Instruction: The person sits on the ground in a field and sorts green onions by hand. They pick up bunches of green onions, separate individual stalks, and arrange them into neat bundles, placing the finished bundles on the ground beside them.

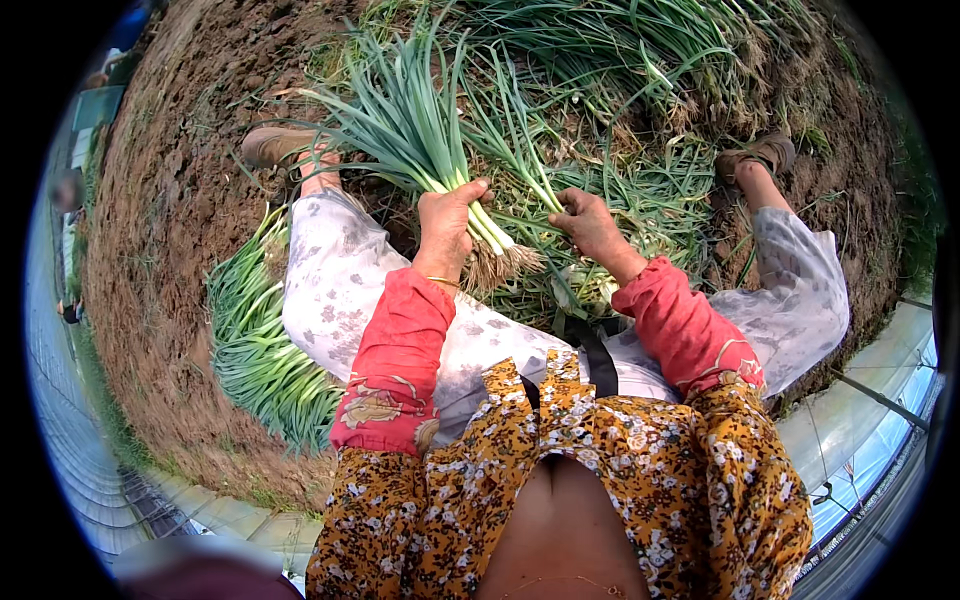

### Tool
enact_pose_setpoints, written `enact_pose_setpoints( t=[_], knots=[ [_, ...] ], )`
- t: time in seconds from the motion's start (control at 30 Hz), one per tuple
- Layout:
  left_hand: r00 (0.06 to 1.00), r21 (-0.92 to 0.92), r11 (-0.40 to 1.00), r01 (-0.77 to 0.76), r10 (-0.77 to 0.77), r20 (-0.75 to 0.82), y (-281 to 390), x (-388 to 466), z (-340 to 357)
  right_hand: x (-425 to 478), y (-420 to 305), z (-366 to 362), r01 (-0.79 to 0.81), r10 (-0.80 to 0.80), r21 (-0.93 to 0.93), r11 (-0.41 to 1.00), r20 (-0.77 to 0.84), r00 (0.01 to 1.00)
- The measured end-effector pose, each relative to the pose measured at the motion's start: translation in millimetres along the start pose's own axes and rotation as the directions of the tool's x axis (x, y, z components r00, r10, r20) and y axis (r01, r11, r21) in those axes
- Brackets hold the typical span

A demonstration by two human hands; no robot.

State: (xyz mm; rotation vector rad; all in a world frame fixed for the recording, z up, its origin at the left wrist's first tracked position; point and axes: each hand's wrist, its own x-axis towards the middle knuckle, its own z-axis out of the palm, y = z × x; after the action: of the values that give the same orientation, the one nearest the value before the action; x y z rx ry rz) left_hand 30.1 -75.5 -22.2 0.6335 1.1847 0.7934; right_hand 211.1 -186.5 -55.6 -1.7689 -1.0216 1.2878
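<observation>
My left hand (446, 221) is closed around a bunch of green onions (427, 127), its leaves fanned out away from me and its brown roots hanging toward my lap. To the right, my right hand (589, 221) pinches the pale lower end of a smaller green onion (525, 154) between thumb and fingers. Its leaves point up and to the left, just beside the bunch. Loose leaf trimmings (645, 195) cover the ground between my legs. The palm sides of both hands are partly hidden.
A large heap of green onions with roots (615, 45) lies beyond my hands. Beside my left leg is a row of cleaner green onions (277, 352). Bare brown soil (165, 225) stretches left. Plastic sheeting (847, 360) edges the plot at right. A blurred person (67, 191) is far left.
</observation>
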Motion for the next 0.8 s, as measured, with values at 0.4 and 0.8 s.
enact_pose_setpoints(
  t=[0.4, 0.8],
  knots=[
    [0.970, 0.032, 0.973, 0.230, -0.232, 0.073, 8, 35, -4, -33, -56, 25, 0.493, -0.580, -0.690, 0.530, 0.129, 0.804],
    [0.987, -0.077, 0.996, -0.037, 0.048, 0.152, 47, 37, -18, -44, 38, -52, 0.237, 0.071, -0.851, 0.469, 0.304, 0.950]
  ],
)
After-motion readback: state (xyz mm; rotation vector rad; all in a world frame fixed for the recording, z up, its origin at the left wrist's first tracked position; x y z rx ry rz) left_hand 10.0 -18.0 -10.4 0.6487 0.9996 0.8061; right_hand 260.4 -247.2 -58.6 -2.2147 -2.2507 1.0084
